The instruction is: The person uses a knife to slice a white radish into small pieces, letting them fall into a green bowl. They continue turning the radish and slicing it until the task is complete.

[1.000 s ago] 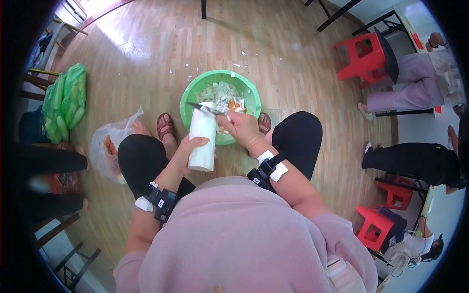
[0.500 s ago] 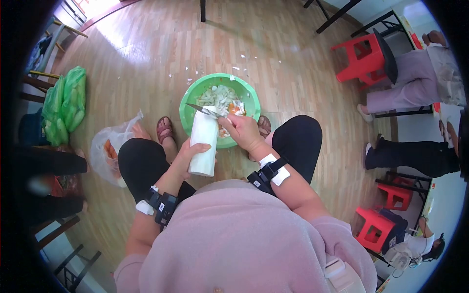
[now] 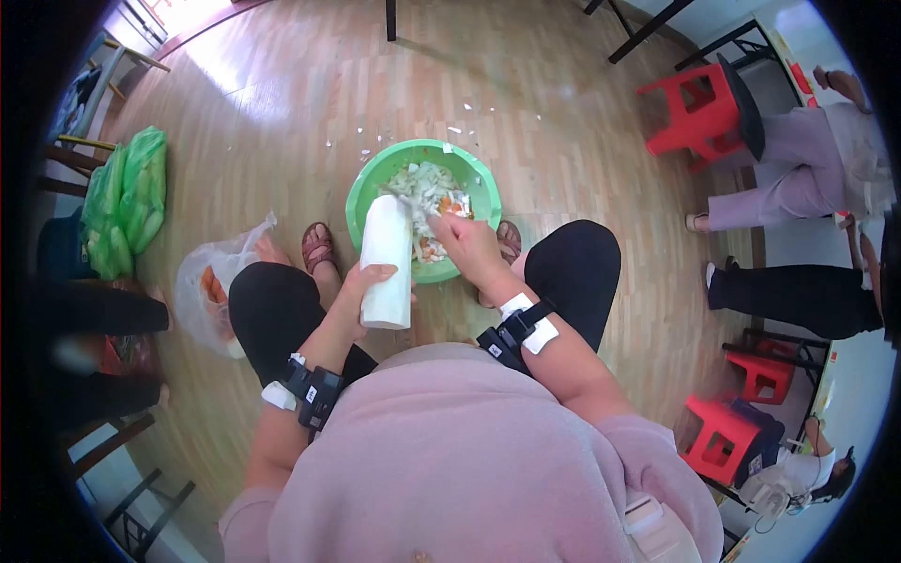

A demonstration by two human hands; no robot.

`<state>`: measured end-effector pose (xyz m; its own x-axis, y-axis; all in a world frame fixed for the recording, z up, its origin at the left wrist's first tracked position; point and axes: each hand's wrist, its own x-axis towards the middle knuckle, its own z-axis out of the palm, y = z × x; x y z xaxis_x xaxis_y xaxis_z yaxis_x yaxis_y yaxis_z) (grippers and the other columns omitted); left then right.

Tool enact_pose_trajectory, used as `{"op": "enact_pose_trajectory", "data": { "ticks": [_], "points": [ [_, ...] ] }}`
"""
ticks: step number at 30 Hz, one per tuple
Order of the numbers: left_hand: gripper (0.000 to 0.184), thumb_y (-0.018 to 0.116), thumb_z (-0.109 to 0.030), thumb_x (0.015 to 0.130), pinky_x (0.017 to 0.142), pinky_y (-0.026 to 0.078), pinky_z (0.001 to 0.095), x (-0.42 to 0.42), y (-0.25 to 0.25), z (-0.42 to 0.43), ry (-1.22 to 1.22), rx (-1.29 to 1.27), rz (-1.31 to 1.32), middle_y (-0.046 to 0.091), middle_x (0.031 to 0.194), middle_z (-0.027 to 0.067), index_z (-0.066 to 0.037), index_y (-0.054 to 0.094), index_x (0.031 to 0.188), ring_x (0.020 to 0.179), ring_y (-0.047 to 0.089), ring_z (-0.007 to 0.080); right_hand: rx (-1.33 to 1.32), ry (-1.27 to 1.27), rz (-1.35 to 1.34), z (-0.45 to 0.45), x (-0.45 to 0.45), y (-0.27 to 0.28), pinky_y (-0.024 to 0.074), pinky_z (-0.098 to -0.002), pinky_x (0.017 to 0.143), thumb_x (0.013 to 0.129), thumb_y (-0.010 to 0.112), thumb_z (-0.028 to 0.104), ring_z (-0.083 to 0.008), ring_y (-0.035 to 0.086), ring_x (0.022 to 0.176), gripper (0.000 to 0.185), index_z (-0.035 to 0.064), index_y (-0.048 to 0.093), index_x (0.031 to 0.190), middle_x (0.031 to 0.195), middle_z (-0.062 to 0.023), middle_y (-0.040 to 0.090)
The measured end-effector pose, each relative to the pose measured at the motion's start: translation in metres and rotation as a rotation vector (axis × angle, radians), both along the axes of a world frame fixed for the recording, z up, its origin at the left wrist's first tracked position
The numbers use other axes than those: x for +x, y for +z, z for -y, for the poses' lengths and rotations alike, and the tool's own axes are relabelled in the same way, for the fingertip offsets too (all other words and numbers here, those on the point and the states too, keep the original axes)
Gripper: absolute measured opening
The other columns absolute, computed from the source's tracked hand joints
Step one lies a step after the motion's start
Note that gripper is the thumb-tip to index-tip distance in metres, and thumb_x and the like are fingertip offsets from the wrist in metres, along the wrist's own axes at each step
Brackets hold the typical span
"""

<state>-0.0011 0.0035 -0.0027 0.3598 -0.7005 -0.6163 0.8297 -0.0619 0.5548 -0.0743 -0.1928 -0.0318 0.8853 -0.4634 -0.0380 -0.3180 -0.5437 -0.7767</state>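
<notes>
A thick white radish (image 3: 386,263), peeled and cut flat at its near end, slants upward over the near left rim of the green basin (image 3: 357,202). My left hand (image 3: 358,293) is closed around its lower part, thumb on top. Fingers curled, my right hand (image 3: 467,246) grips a knife (image 3: 411,208) whose blade is smeared by motion beside the radish's far end. The handle is hidden in my fist. White and orange chopped pieces (image 3: 424,183) lie in the basin, between my feet.
White scraps (image 3: 454,129) are scattered on the floor beyond the basin. At left are a clear plastic bag (image 3: 199,305) with orange things inside and green bags (image 3: 141,192) of vegetables. Red stools (image 3: 690,113) and other people (image 3: 798,298) are along the right side.
The knife has moved from across the radish's far end to its right edge and now blurs. The radish has shifted slightly up and left. A person at right has moved an arm.
</notes>
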Motion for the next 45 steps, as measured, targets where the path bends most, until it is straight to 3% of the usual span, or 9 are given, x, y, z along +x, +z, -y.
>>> {"op": "enact_pose_trajectory", "data": {
  "ticks": [5,8,18,20,21,24,30,35,45],
  "points": [
    [0.051,0.06,-0.03,0.077,0.063,0.055,0.0352,0.002,-0.003,0.0,0.029,-0.041,0.014,0.06,0.088,0.015,0.001,0.046,0.114,0.073,0.065,0.0253,-0.155,0.285,0.208,-0.014,-0.004,0.008,0.0407,-0.0361,0.047,0.086,0.057,0.04,-0.029,0.053,0.049,0.039,0.0068,0.053,0.066,0.056,-0.0109,0.051],
    [0.05,0.059,-0.032,0.078,0.063,0.055,0.0347,0.0,0.0,0.0,0.042,-0.043,0.011,0.061,0.088,0.0148,0.001,0.047,0.113,0.074,0.065,0.0249,-0.228,0.298,0.215,-0.019,-0.004,0.015,0.0412,-0.0352,0.047,0.084,0.059,0.04,-0.0276,0.053,0.05,0.037,0.0087,0.053,0.065,0.056,-0.0091,0.051],
    [0.053,0.057,-0.033,0.079,0.065,0.054,0.0353,0.002,0.009,0.003,0.026,-0.098,-0.064,0.06,0.09,0.0164,0.003,0.045,0.116,0.077,0.065,0.0266,-0.363,0.174,0.283,-0.009,0.0,-0.002,0.0428,-0.0379,0.047,0.085,0.058,0.041,-0.0296,0.056,0.052,0.039,0.0079,0.051,0.066,0.056,-0.0103,0.053],
    [0.055,0.057,-0.034,0.078,0.065,0.054,0.0351,0.0,0.005,0.001,-0.009,-0.133,-0.042,0.06,0.089,0.0173,0.003,0.044,0.117,0.075,0.064,0.0268,-0.261,-0.049,-0.04,-0.002,0.004,-0.009,0.0449,-0.0399,0.047,0.087,0.053,0.046,-0.0313,0.058,0.053,0.045,0.0077,0.053,0.063,0.057,-0.0119,0.056],
    [0.058,0.057,-0.036,0.077,0.066,0.054,0.0348,-0.001,0.005,0.001,-0.046,-0.168,-0.02,0.06,0.089,0.0181,0.003,0.044,0.118,0.072,0.064,0.0271,-0.262,-0.056,-0.039,0.001,0.004,-0.013,0.0449,-0.0399,0.047,0.087,0.053,0.046,-0.0313,0.058,0.053,0.045,0.0077,0.053,0.063,0.057,-0.0119,0.056],
    [0.059,0.056,-0.036,0.078,0.065,0.054,0.0342,-0.002,0.009,0.001,-0.121,-0.155,0.028,0.06,0.089,0.0183,0.004,0.043,0.119,0.072,0.064,0.0268,-0.345,-0.058,0.079,0.005,0.002,-0.019,0.0449,-0.0407,0.047,0.089,0.051,0.045,-0.0329,0.058,0.052,0.045,0.0072,0.053,0.064,0.056,-0.0138,0.056],
    [0.055,0.056,-0.033,0.079,0.067,0.054,0.0368,0.001,0.004,-0.001,0.017,-0.128,-0.072,0.06,0.091,0.018,0.005,0.043,0.116,0.077,0.064,0.0279,-0.163,-0.041,0.157,-0.006,0.0,-0.004,0.0439,-0.0397,0.047,0.089,0.051,0.043,-0.0313,0.057,0.053,0.044,0.0078,0.052,0.063,0.056,-0.0118,0.054],
    [0.054,0.056,-0.035,0.08,0.067,0.054,0.0373,0.001,0.004,-0.001,0.033,-0.125,-0.043,0.06,0.09,0.018,0.004,0.044,0.116,0.076,0.064,0.0283,-0.231,0.192,0.261,-0.019,-0.002,0.012,0.0414,-0.0393,0.047,0.088,0.056,0.037,-0.0302,0.054,0.051,0.037,0.008,0.051,0.065,0.055,-0.0112,0.051],
    [0.056,0.057,-0.034,0.078,0.062,0.054,0.0376,0.001,0.002,-0.001,0.031,-0.127,-0.1,0.06,0.09,0.0181,0.005,0.044,0.115,0.075,0.064,0.0284,-0.241,0.075,0.068,-0.004,0.002,-0.012,0.0439,-0.041,0.049,0.089,0.051,0.043,-0.0328,0.056,0.053,0.044,0.0069,0.054,0.065,0.055,-0.0128,0.054]
  ]
}}
